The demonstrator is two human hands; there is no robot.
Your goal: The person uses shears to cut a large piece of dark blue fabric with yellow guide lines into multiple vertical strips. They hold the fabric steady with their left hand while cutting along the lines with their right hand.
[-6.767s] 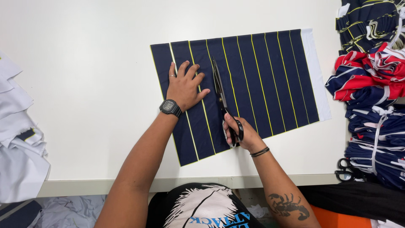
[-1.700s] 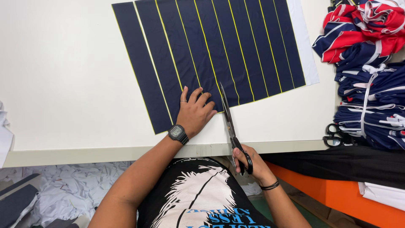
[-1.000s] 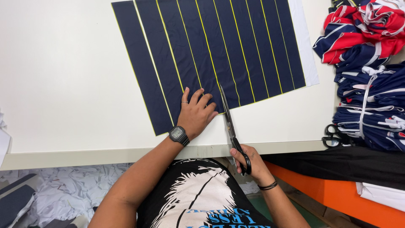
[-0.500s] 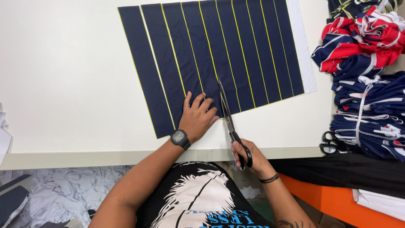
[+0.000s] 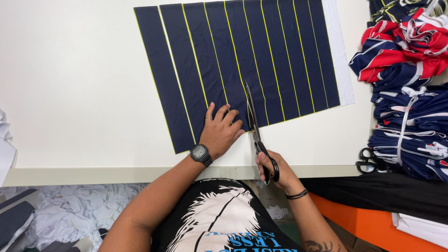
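Note:
A navy fabric sheet with thin yellow stripes (image 5: 242,60) lies flat on the white table (image 5: 70,93). My left hand (image 5: 220,130), a black watch on its wrist, presses flat on the fabric's near edge. My right hand (image 5: 273,170) grips the black scissors (image 5: 255,128) by the handles at the table's front edge. The blades point away from me and lie along a yellow stripe, just right of my left fingers, their tips a short way into the cloth.
A pile of navy, red and white garments (image 5: 406,84) is stacked at the right. A second pair of black scissors (image 5: 368,161) lies beside it. White scraps (image 5: 70,214) cover the floor at lower left.
The scissors have advanced a little further into the fabric along the stripe. My left hand stays pressed on the near edge. The view shifted slightly.

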